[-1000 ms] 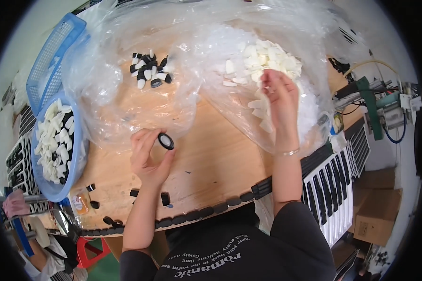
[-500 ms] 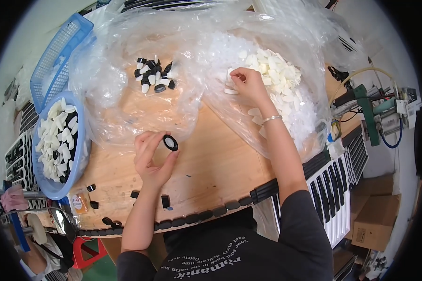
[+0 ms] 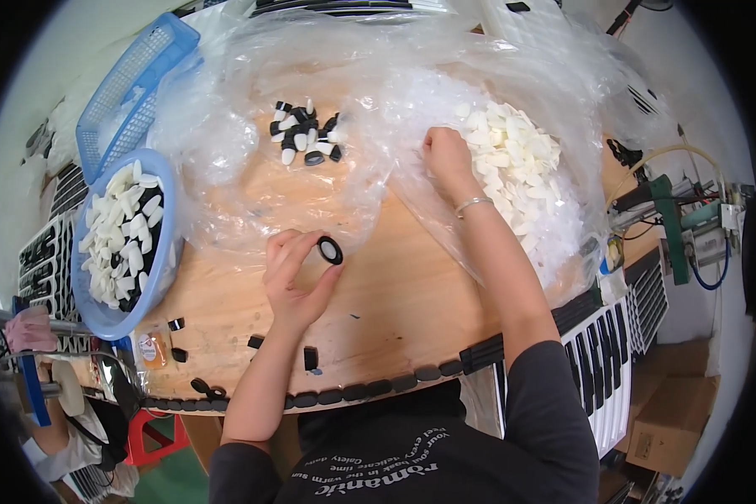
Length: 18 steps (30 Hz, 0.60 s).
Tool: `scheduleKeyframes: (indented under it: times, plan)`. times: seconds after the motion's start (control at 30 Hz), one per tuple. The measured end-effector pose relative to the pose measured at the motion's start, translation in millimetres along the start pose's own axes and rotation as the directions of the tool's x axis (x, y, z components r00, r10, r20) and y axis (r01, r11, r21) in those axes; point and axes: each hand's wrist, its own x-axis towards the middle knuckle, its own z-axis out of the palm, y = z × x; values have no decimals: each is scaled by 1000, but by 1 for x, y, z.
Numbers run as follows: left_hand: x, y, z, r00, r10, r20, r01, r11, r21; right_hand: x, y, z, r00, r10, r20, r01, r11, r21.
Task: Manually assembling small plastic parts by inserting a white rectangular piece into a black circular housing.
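Over the wooden table (image 3: 395, 294), my left hand (image 3: 296, 281) pinches a black oval piece with a white centre (image 3: 330, 250) between thumb and fingers, tilted upward. At the left edge of a heap of thin off-white flat pieces (image 3: 512, 143), my right hand (image 3: 448, 155) is closed. Whatever it may hold is hidden by the hand. Beyond my left hand, a small cluster of black and white oval pieces (image 3: 304, 134) lies on clear plastic sheeting (image 3: 227, 143).
On the left stands a blue basin (image 3: 166, 269) full of white and black pieces, beside a blue perforated basket (image 3: 126, 84). A row of black oval pieces (image 3: 379, 387) lines the near table edge. Machinery (image 3: 672, 227) and cardboard boxes (image 3: 668, 428) are at right.
The whole view has shifted slightly rightward. My right hand has closed further beside the off-white heap, and its fingertips are now hidden. My left hand keeps its pinch on the black oval piece.
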Motion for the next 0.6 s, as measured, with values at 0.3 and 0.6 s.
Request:
scheduleKeyframes:
  times: [0.3, 0.6]
  plan:
    - [4, 8, 0, 999, -27, -21, 27, 1000, 7, -9, 8, 0, 999, 10, -39, -8, 999, 35]
    - [-5, 6, 6, 998, -10, 64, 2, 992, 126, -120, -94, -60, 972, -110, 207, -120, 523, 844]
